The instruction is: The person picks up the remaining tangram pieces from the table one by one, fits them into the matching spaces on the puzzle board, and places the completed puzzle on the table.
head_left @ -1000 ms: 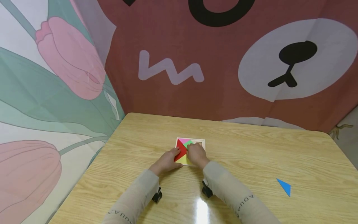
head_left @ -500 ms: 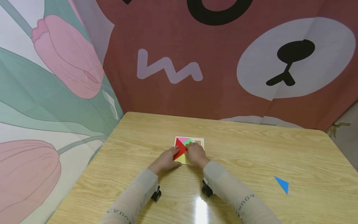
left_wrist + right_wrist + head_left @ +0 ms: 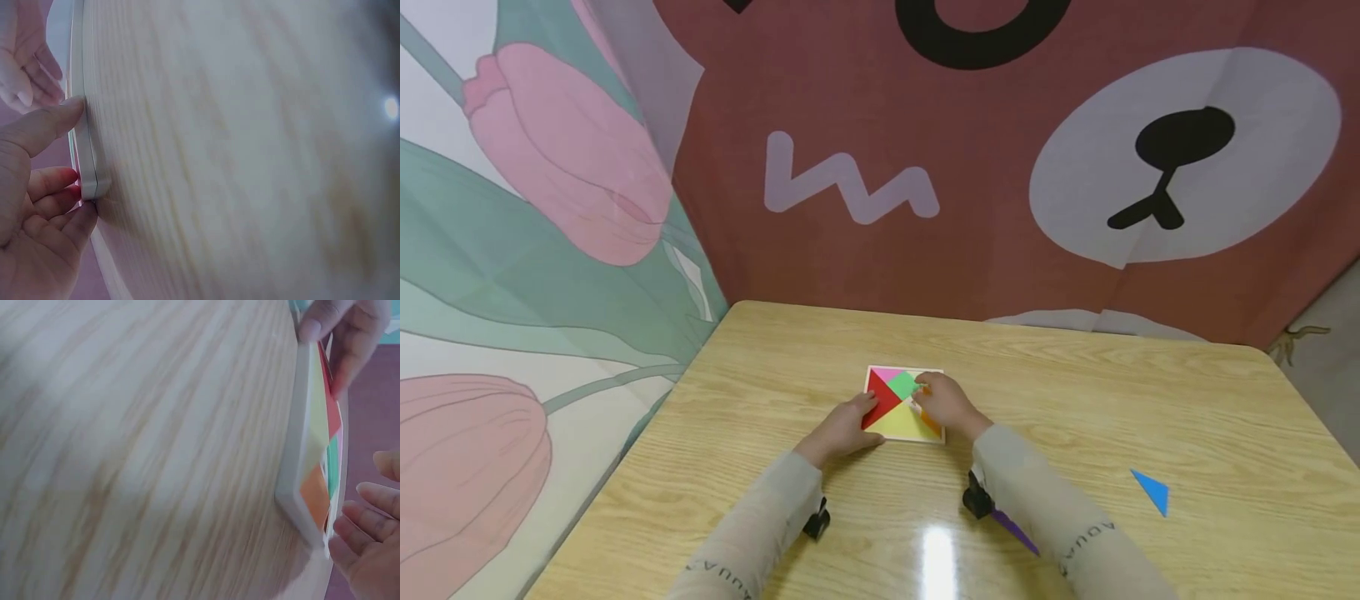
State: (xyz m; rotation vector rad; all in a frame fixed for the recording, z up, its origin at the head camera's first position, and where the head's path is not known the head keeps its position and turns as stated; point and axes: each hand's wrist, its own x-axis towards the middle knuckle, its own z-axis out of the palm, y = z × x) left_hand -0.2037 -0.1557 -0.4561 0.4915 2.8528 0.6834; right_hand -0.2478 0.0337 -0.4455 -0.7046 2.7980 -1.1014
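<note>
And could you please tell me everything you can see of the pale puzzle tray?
The pale squarish puzzle tray is shallow and thin-rimmed, perhaps wood. It lies flat on the light-brown wood-grain table, holding a red triangle, yellow triangle, pink piece, green piece and orange piece. The left hand grips its near left corner; the right hand is over its right side, hiding part of it, contact unclear.

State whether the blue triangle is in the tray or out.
Out: the blue triangle lies on the table, well apart from the tray.
</note>
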